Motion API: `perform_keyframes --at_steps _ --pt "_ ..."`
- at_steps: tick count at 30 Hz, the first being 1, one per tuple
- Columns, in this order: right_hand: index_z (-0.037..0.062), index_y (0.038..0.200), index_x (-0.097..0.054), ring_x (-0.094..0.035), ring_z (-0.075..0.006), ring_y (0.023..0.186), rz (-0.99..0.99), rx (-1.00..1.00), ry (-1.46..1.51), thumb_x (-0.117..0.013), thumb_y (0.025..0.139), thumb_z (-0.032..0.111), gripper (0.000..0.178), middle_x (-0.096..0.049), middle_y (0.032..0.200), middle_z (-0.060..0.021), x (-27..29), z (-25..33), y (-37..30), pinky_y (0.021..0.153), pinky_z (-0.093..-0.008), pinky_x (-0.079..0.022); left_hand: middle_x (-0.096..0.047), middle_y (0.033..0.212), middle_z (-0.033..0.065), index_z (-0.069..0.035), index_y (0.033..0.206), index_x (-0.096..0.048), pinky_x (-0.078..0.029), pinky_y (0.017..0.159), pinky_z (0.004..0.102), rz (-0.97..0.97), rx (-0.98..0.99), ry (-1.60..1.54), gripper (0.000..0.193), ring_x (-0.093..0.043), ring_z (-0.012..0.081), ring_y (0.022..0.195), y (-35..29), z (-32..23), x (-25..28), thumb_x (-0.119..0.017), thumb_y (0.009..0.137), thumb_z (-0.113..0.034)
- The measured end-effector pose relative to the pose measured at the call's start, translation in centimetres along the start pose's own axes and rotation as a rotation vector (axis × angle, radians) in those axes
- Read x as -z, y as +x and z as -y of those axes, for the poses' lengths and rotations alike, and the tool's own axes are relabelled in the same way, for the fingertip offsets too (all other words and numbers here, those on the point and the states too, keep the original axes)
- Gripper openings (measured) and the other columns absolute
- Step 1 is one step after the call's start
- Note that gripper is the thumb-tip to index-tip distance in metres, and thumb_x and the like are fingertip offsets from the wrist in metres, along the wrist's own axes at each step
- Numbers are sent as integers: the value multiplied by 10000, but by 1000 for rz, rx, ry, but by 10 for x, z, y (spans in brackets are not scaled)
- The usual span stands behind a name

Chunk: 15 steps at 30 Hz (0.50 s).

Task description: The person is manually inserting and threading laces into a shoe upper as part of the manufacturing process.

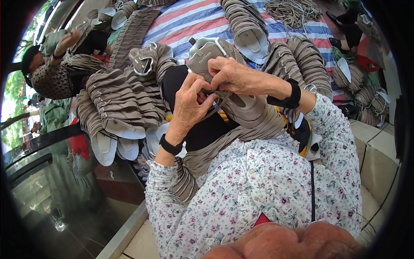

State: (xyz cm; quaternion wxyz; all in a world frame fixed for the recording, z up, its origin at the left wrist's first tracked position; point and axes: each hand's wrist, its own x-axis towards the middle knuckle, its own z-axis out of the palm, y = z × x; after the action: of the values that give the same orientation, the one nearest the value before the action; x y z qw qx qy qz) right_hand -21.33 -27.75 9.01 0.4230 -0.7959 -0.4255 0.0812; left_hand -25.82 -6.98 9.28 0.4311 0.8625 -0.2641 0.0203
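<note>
A taupe sneaker upper (248,111) without a sole rests on my lap, over black cloth and a row of similar uppers. My left hand (189,104) and my right hand (241,77) meet at its lace holes, both closed with thumb and fingers pinched. Between them runs a taupe shoelace (222,102), with a loop hanging below the fingers. The fingertips partly hide the lace ends and the eyelets. Just beyond my knuckles, part of a taupe upper (206,54) with a pale lining stands up.
Stacked uppers (114,99) stand at left, with more stacks (302,60) at right. A striped sheet (189,21) lies ahead, bearing a heap of laces (293,11). A co-worker (54,80) sits at far left; another person's legs (345,30) show at right. A dark glossy surface (64,194) borders my left.
</note>
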Motion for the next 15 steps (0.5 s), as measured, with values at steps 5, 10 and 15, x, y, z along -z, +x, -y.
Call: perform_keyframes --at_steps 5,10,15 --pt "91 804 -724 -476 -215 979 133 -23 -73 -724 769 72 40 -491 892 -18 8 12 6 823 -387 -345 -528 904 58 -21 878 -574 -489 522 265 -74 -8 30 262 -576 136 579 -3 -7 -3 -755 691 16" --pt "36 827 -674 -452 -211 938 185 -39 -103 -677 805 38 22 -455 882 -31 10 14 7 815 -372 -346 -533 902 65 -19 859 -566 -497 518 279 -59 -42 22 264 -590 151 570 -5 -7 -3 -766 690 10" --pt "35 810 -642 -460 -219 931 186 30 -100 -679 807 44 39 -465 873 -29 10 10 6 817 -370 -354 -533 904 67 -17 852 -564 -504 519 283 -74 -48 46 258 -604 158 578 -7 -3 -5 -766 696 12"
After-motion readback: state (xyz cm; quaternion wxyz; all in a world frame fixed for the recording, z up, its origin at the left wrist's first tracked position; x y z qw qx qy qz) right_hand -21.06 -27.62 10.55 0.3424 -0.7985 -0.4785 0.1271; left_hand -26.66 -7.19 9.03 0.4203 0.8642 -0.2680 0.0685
